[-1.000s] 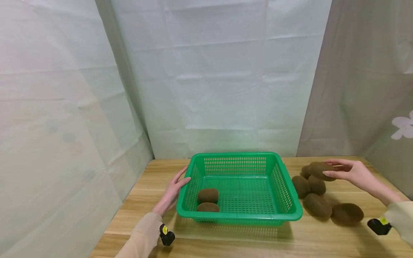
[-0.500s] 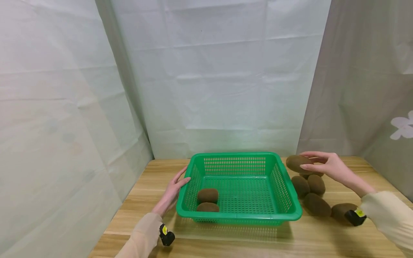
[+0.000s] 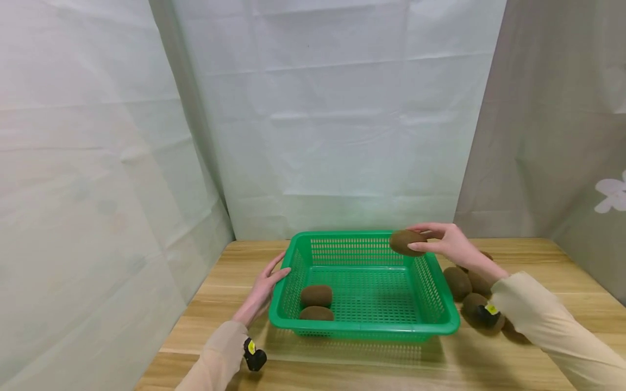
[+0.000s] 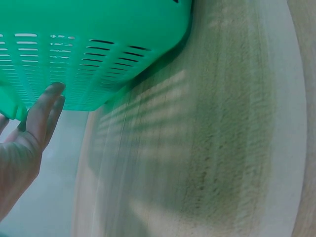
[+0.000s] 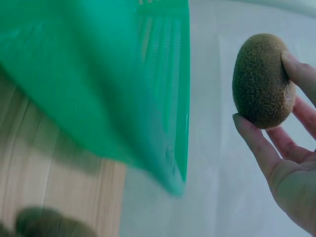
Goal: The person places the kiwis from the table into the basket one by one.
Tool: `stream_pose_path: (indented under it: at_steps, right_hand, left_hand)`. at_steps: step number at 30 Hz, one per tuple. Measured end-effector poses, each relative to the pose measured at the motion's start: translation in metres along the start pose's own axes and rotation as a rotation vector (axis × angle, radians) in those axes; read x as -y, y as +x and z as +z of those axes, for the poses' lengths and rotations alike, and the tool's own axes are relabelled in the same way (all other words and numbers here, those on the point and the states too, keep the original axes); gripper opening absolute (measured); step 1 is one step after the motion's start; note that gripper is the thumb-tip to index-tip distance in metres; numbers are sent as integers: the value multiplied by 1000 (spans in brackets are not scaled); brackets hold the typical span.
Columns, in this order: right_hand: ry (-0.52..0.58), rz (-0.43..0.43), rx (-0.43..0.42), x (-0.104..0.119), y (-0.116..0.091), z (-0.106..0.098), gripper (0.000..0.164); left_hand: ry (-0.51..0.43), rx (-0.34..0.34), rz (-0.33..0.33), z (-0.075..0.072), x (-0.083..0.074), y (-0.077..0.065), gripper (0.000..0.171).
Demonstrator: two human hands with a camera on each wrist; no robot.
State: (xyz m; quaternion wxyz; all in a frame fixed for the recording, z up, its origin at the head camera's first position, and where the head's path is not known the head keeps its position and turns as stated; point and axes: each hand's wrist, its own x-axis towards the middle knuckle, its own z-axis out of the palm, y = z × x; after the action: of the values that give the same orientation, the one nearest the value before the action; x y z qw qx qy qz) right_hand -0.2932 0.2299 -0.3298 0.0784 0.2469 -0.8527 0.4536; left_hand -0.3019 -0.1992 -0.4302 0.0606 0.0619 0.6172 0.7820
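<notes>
In the head view my right hand pinches a kiwifruit between thumb and fingers, raised over the back right part of a green plastic basket. The right wrist view shows this brown, fuzzy kiwifruit at the fingertips. At the basket's left side, my left hand holds the rim, thumb over it and fingers along the outer wall; the left wrist view shows those fingers against the slotted side. Two kiwifruit, one behind the other, lie inside at the front left.
Several more kiwifruit lie on the wooden table right of the basket, partly hidden by my right forearm. A pale cloth hangs behind the table, with others at both sides.
My right hand has carried the kiwifruit leftward from the group on the right to above the basket. The left hand keeps its place on the rim.
</notes>
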Motion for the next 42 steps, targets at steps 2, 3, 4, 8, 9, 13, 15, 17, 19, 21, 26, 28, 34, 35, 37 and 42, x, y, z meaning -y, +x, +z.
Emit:
stream_pose_path:
  at_steps: [2, 3, 4, 8, 9, 13, 15, 17, 19, 21, 26, 28, 34, 35, 37, 42]
  right_hand:
    - [13, -5, 8, 4, 8, 10, 44]
    - [19, -6, 11, 6, 12, 14, 44]
    - [22, -8, 13, 7, 15, 19, 44]
    - [43, -3, 32, 15, 27, 37, 44]
    - [49, -1, 43, 17, 29, 41, 44]
    - [85, 17, 92, 35, 34, 55, 43]
    - [115, 19, 112, 45, 36, 61, 42]
    - [149, 13, 129, 50, 40, 68, 41]
    - [165, 5, 143, 46, 47, 76, 42]
    - [182, 11, 150, 40, 55, 84, 42]
    - [202, 13, 161, 33, 69, 105, 42]
    - [208, 12, 171, 32, 73, 113, 41]
    - [187, 36, 203, 35, 78, 131, 40]
    - [182, 34, 210, 34, 78, 134, 40]
    - [181, 32, 226, 31, 79, 139, 40]
    - [198, 29, 261, 16, 81, 154, 38]
  left_hand:
    - [-4, -3, -2, 0, 0, 0, 51]
    - [-5, -2, -2, -1, 0, 0, 51]
    - [-9, -2, -3, -1, 0, 0, 51]
    - [-4, 4, 4, 0, -1, 0, 51]
    - [2, 9, 9, 0, -1, 0, 52]
    - [15, 18, 15, 0, -1, 0, 54]
    - [16, 22, 11, 0, -1, 0, 54]
    - [12, 27, 8, 0, -1, -1, 54]
    - [10, 33, 6, 1, -1, -1, 53]
    - [6, 36, 9, 1, -1, -1, 53]
    - [15, 37, 26, 2, -1, -1, 53]
    - [29, 42, 33, 2, 0, -1, 53]
    - [32, 57, 25, 6, -6, -6, 54]
    - [32, 61, 20, 8, -9, -8, 55]
    - [32, 68, 12, 11, -14, -12, 55]
    - [34, 82, 9, 15, -20, -16, 55]
